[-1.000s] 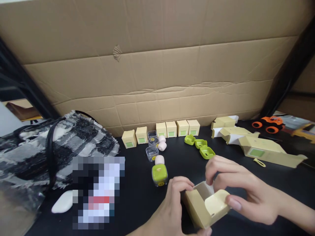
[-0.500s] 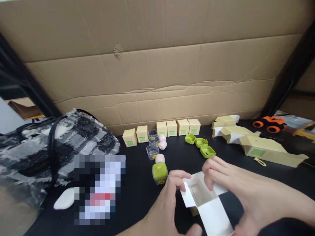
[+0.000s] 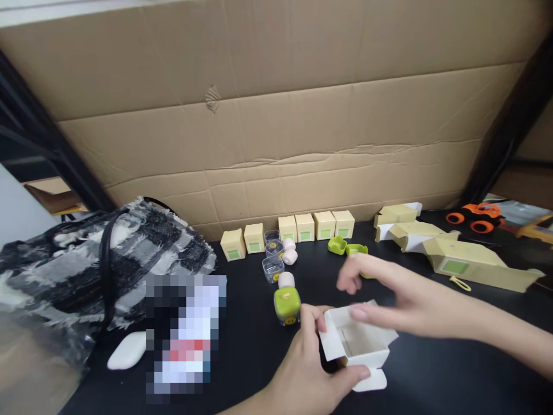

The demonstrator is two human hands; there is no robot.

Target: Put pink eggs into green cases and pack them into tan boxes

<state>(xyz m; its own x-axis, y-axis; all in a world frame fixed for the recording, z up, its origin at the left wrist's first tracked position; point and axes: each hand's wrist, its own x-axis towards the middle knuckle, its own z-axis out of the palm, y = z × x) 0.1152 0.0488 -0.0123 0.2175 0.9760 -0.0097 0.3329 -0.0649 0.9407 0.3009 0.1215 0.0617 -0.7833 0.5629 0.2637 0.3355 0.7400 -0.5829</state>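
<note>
My left hand [image 3: 309, 366] grips a small opened carton [image 3: 360, 340] from its left side, thumb in front and fingers at the back corner. Its white inside faces up and its flaps are spread. Over the carton hovers my right hand [image 3: 389, 294], its fingers loosely bent and its thumb apart from them, with nothing seen in it. Left of the carton stands a clear cup with a green lid [image 3: 287, 301], and behind it a pale pink rounded piece [image 3: 286, 280]. Green lids [image 3: 337, 245] lie beyond my right hand, one partly hidden by it.
Small closed yellow boxes [image 3: 305, 227] line the cardboard wall [image 3: 280, 132]. Clear cups [image 3: 273, 268] stand before them. At right lie flattened cartons [image 3: 470, 259], a green loop [image 3: 460, 283] and an orange toy truck [image 3: 481, 214]. A frayed black-and-white bag [image 3: 151, 248] and a white oval object [image 3: 127, 350] are at left.
My right hand has let go of the carton and risen away from it, toward the green lids. The carton's front flap has folded down, and my left thumb now presses at its front.
</note>
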